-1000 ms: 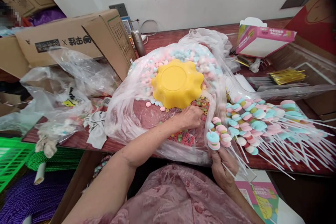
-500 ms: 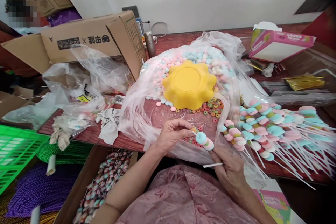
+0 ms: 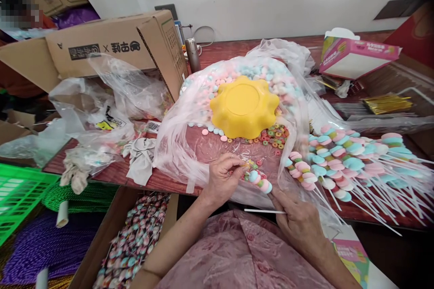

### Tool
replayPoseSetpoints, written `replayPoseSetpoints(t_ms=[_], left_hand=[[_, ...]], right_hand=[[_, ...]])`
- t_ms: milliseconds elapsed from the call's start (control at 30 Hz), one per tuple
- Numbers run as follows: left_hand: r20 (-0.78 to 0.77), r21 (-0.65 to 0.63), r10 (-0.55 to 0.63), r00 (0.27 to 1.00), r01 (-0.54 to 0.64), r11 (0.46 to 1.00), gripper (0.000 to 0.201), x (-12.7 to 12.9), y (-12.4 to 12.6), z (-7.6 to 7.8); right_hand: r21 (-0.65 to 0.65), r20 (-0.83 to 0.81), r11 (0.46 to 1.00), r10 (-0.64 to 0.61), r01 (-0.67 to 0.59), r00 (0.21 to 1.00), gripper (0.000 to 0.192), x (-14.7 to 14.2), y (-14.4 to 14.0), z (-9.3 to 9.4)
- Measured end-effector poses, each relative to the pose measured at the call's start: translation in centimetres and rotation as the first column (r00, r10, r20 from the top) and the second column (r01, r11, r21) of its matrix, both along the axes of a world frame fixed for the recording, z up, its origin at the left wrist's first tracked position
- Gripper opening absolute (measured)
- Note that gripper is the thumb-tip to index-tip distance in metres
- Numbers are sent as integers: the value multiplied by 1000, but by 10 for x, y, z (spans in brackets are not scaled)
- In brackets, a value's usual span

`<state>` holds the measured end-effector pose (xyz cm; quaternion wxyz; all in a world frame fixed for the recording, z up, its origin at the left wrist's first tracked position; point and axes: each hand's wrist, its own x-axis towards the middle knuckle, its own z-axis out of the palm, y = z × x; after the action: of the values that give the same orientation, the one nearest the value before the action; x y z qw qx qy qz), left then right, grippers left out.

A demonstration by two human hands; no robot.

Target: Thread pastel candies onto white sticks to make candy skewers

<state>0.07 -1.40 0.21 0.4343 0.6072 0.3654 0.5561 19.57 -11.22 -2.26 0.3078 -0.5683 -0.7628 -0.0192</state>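
From the head camera, the left hand (image 3: 222, 178) is pinching its fingers (image 3: 237, 162) closed at the top end of a candy skewer (image 3: 259, 181), right by the loose ring candies (image 3: 274, 135) lying on the plastic sheet (image 3: 183, 144). The right hand (image 3: 298, 221) is gripping the skewer lower down, fingers curled shut around its white stick, which is jutting out leftward. The skewer is hanging tilted between both hands, just above the near edge of the tabletop (image 3: 115, 174). A yellow bowl (image 3: 243, 106) is sitting upside down beyond them, and finished skewers (image 3: 349, 160) are lying piled to the right.
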Motion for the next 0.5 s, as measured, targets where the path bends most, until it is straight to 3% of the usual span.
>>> replayPoseSetpoints(t_ms=[100, 167, 233, 333, 500], left_hand=[[170, -221, 7, 985, 31, 975, 16, 3, -2, 1], [349, -437, 58, 935, 108, 893, 26, 3, -1, 4], [456, -577, 117, 882, 193, 794, 34, 1, 2, 7], [500, -633, 137, 855, 253, 732, 37, 0, 3, 10], [489, -637, 130, 862, 251, 729, 36, 5, -2, 7]], right_hand=[[-5, -74, 1000, -6, 6, 997, 32, 1, 1, 2], [-5, -139, 1000, -1, 0, 990, 29, 3, 2, 3], [-10, -193, 1000, 11, -13, 981, 27, 5, 2, 5], [-15, -246, 999, 28, -32, 969, 26, 5, 2, 5], [-8, -242, 999, 32, -34, 970, 25, 3, 1, 4]])
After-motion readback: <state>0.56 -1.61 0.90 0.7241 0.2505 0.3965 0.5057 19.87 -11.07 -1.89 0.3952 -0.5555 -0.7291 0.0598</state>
